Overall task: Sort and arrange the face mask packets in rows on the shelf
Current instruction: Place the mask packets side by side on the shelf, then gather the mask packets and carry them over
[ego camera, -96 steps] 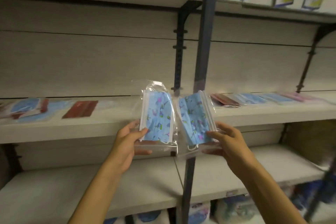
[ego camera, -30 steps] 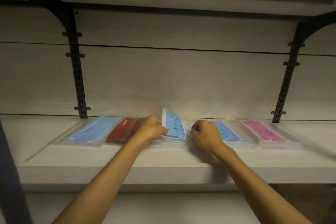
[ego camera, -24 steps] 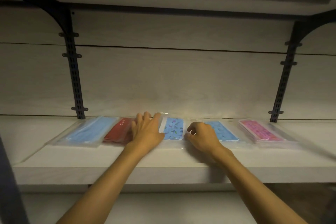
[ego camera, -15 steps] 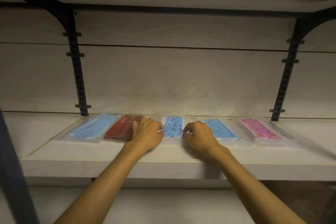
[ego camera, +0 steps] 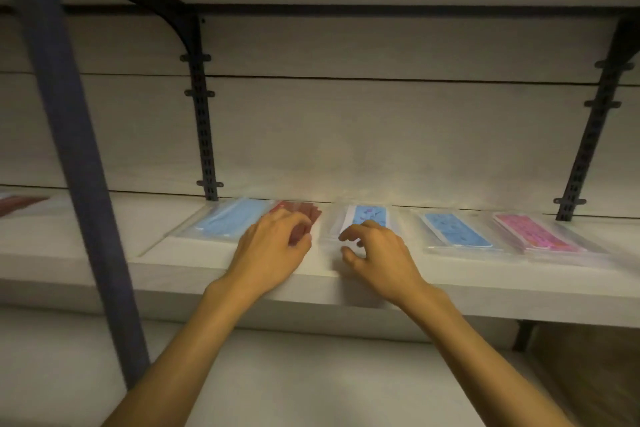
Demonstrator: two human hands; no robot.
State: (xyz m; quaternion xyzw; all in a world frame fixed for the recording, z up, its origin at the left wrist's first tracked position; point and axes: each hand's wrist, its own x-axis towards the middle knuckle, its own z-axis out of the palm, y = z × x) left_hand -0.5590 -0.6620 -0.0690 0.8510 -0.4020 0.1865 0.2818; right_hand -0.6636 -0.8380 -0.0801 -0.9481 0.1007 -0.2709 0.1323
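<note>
1. Both forearms bare, reaching forward and up from the lower frame edge, converging slightly toward centre.
2. Left hand (ego camera: 273,251): palm down, back toward the camera, fingers curled forward and loosely bunched; contact underneath not discernible.
3. Right hand (ego camera: 375,255): palm down, fingers spread and arched, thumb apart below; nothing gripped.
4. Hands near each other, not touching.

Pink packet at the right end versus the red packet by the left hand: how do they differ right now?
The pink packet lies fully in view and untouched; the red packet is partly covered by the left hand, whose fingers rest over it. The pink packet ends the row on the right; the red packet sits second from the left, beside a plain blue packet. Both lie flat in clear wrappers on the same shelf.
</note>
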